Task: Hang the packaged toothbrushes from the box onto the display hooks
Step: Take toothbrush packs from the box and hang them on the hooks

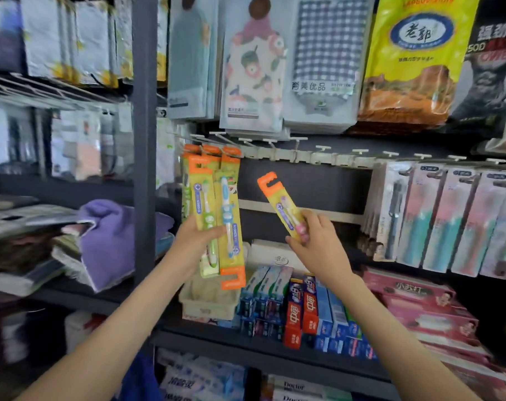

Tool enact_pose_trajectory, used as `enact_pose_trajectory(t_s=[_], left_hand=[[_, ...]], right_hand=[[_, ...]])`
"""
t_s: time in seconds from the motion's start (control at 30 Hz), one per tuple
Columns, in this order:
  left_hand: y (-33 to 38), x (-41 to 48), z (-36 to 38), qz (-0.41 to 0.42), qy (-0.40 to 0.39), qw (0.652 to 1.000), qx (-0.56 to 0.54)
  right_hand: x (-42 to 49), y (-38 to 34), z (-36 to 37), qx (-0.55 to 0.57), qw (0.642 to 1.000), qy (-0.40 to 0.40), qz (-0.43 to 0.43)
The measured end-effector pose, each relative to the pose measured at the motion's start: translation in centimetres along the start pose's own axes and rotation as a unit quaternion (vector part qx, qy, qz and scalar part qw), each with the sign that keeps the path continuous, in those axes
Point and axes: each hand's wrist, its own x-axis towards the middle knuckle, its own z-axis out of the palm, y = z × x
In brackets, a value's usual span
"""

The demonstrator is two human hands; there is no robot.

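Now my right hand (318, 244) pinches a toothbrush pack (277, 204) tilted up-left, tab below the bare hooks (325, 148); left hand (192, 241) grips spare packs (230, 198).

Both arms are uncovered along their whole visible length: the slim left forearm (115, 328) and left hand (192, 241), the right forearm (390, 328) and right hand (318, 241). A fold of dark blue cloth (141, 377) low between them is possibly the person's garment.
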Motion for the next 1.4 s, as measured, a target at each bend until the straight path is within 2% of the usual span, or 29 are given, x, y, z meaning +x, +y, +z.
enact_pose_trajectory(t_s=[0.13, 0.3, 0.63, 0.93, 1.0, 1.1, 1.17, 1.2, 1.27, 1.3, 1.4], left_hand=[[1.0, 0.9, -4.9, 0.020, 0.030, 0.999, 0.005], [2.1, 1.7, -9.3, 0.048, 0.049, 0.997, 0.028], [3.4, 4.4, -15.0, 0.118, 0.032, 0.990, 0.064], [2.4, 5.6, -16.9, 0.113, -0.010, 0.993, 0.024], [1.9, 5.5, -17.2, 0.114, -0.020, 0.993, 0.029], [1.3, 5.4, -17.5, 0.111, -0.028, 0.992, 0.054], [0.9, 5.6, -17.7, 0.113, -0.045, 0.989, 0.087], [0.7, 5.7, -17.7, 0.115, -0.056, 0.986, 0.109], [0.4, 5.6, -17.6, 0.119, -0.079, 0.980, 0.138], [0.3, 5.6, -17.5, 0.122, -0.091, 0.978, 0.144], [-0.3, 5.4, -17.0, 0.117, -0.141, 0.971, 0.153]], right_hand=[[2.2, -4.1, 2.8, -0.020, 0.999, -0.024, -0.030], [5.9, -8.3, 5.9, -0.082, 0.996, 0.003, -0.032], [9.9, -10.9, 10.3, -0.134, 0.987, 0.054, 0.076], [12.1, -13.0, 14.1, -0.062, 0.978, -0.007, 0.197], [11.8, -13.3, 14.9, -0.052, 0.978, 0.006, 0.201], [10.2, -14.8, 15.3, -0.022, 0.989, 0.114, 0.093], [8.6, -16.6, 14.8, 0.007, 0.982, 0.176, -0.072], [7.9, -17.3, 14.4, -0.021, 0.966, 0.190, -0.173], [7.0, -17.3, 14.3, -0.126, 0.913, 0.163, -0.351], [6.8, -17.0, 14.2, -0.174, 0.892, 0.128, -0.398], [6.3, -15.4, 13.6, -0.229, 0.871, 0.057, -0.432]])
